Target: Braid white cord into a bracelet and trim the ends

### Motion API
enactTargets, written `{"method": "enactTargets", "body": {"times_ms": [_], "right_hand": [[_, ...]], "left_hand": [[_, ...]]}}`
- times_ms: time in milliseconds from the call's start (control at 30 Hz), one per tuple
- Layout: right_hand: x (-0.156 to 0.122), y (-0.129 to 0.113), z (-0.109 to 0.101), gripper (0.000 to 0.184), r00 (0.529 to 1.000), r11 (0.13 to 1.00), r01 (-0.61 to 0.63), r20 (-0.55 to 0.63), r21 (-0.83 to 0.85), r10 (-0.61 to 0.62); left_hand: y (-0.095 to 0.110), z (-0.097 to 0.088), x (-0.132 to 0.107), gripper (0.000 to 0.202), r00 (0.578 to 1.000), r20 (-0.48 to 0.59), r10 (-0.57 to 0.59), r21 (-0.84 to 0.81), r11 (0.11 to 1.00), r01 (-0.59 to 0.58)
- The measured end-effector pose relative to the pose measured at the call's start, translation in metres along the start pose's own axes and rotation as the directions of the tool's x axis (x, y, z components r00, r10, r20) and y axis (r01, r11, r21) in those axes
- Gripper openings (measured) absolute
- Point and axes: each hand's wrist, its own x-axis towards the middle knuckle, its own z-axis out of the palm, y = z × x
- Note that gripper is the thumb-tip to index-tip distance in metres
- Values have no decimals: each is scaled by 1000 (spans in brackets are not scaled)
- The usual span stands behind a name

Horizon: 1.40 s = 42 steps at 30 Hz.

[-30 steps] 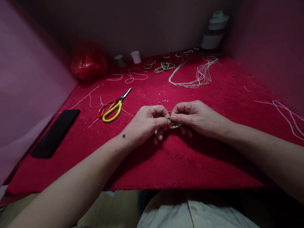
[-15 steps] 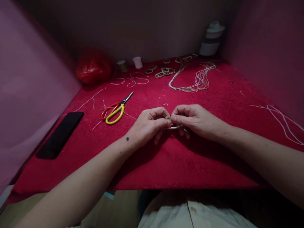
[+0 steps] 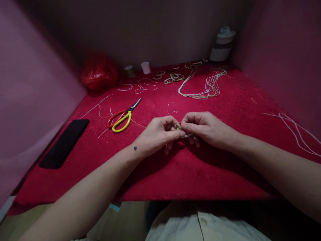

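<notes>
My left hand (image 3: 160, 134) and my right hand (image 3: 203, 129) meet at the middle of the red felt table (image 3: 175, 174), fingers curled and pinched together. Between the fingertips is a small braided cord bracelet (image 3: 184, 135) of pale and green thread; a short loop of it shows under my right hand's fingers. Both hands pinch it at the same spot, just above the felt. Most of the cord is hidden by the fingers.
Scissors (image 3: 122, 117) with red and yellow handles lie to the left, a black phone (image 3: 64, 143) further left. At the back are a red plastic bag (image 3: 99, 72), two small spools (image 3: 145, 67), finished bracelets (image 3: 173, 77), a bundle of pale cords (image 3: 208, 85) and a white container (image 3: 223, 45). More cords (image 3: 293, 130) lie at right.
The hands have stayed pinched on the bracelet and closed in slightly; less of the loop shows. The view has tilted a little, shifting things down in the picture.
</notes>
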Motion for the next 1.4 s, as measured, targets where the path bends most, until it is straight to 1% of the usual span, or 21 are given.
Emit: {"method": "enactTargets", "body": {"times_ms": [167,233,367,500,633,733,800,867,933,967,1033,1100,1167,1267,1400], "right_hand": [[0,0,0,19,1000,999,-23,1,-30,23],[0,-1,0,19,1000,999,-29,4,-32,30],[0,0,0,19,1000,999,-29,4,-34,30],[1,0,-1,19,1000,999,-16,-1,-47,16],[0,-2,0,19,1000,999,-13,-4,-45,13],[-1,-4,0,18,1000,1000,-4,-20,-24,3],[-1,-3,0,17,999,999,6,-32,42,-5],[0,-1,-2,14,999,983,14,-41,181,-7],[2,1,-4,4,999,943,10,-33,334,1],[3,3,-4,6,1000,919,4,-21,394,5],[4,5,-4,21,1000,892,-2,16,453,-6],[4,5,-1,27,998,898,24,47,439,-50],[3,6,2,28,995,919,53,55,391,-80],[2,7,6,30,994,940,66,62,335,-92],[2,10,7,38,988,942,71,104,328,-111]], "left_hand": [[0,-1,-2,20,1000,-3,4,16,1000,-4],[1,-2,-2,18,1000,-2,-4,4,1000,4],[4,-1,-3,13,998,-19,-54,-29,998,53],[7,0,-4,14,995,-29,-99,18,995,99],[8,0,-5,16,998,-50,-45,103,993,50],[7,-1,-4,15,997,-66,-31,102,994,38],[6,-3,-4,14,996,-83,-29,45,998,32],[7,-5,-3,16,996,-91,-20,-56,998,15],[10,-6,-3,18,994,-108,-13,-173,985,-6],[12,-7,-3,18,993,-118,-15,-225,974,-12],[16,-8,-2,15,991,-133,-22,-306,952,-20],[20,-10,-1,12,992,-124,-21,-361,932,-25],[23,-12,0,9,996,-91,-16,-406,914,-22],[25,-15,2,11,999,-33,-33,-473,881,13],[27,-14,6,13,999,3,-45,-526,849,39]]}}
